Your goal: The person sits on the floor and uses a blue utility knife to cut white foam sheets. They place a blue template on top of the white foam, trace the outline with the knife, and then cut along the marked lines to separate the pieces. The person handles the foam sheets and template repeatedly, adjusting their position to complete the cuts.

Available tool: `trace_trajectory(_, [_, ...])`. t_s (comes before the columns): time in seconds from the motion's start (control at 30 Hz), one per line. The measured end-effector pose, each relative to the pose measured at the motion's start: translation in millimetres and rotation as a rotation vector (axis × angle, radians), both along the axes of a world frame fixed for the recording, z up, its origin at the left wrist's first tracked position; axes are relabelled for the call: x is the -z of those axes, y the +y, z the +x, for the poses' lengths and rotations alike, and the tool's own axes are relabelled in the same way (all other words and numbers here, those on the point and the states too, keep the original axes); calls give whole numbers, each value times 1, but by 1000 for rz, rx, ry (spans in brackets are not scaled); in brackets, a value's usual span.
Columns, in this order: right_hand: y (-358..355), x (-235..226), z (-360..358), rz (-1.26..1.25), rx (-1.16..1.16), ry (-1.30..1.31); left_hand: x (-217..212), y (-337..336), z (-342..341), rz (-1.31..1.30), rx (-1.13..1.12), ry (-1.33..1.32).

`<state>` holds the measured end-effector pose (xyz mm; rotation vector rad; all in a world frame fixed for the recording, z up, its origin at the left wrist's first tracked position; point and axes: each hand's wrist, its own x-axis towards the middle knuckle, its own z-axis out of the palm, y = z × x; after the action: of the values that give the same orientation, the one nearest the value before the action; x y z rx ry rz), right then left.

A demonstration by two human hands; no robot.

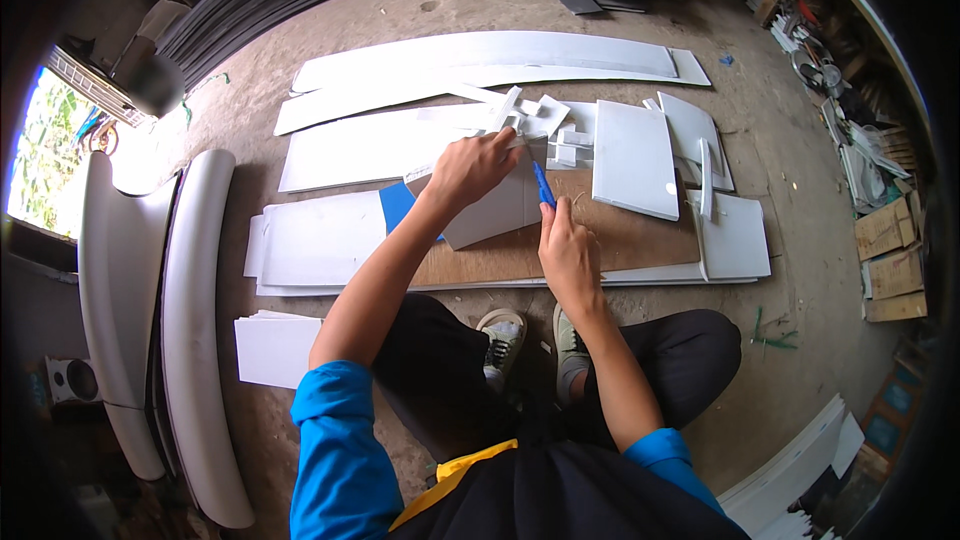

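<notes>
As I view it remotely: left hand [475, 168], bent fingers at the far edge of a grey panel [500, 208], seemingly to steady it; pinching or pressing, I cannot tell. Right hand [570, 245], fingers wrapped around a blue cutter [543, 185] beside the panel. Panel: over a brown board [640, 230], perhaps shielding the white sheets [320, 245] beneath. Scraps [545, 117]: beyond.

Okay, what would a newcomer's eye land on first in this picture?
Probably the blue tool in the right hand, by the brown board at centre. Next, the white sheets spread across the floor ahead, then the long white rounded piece along the left side.
</notes>
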<state>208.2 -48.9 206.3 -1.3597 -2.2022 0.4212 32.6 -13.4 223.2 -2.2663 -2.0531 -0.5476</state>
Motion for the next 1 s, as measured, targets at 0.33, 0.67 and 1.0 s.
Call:
trace_trajectory(0.33, [0,2,1,-29,-11,22,1,2,-1,2,12,-10])
trace_trajectory(0.67, [-5,-5,-6,-48,-14,-126,5,2,-3,-63,40,-7])
trace_trajectory(1.0, [4,-1,-13,16,32,-126,1,1,-1,-37,39,-21])
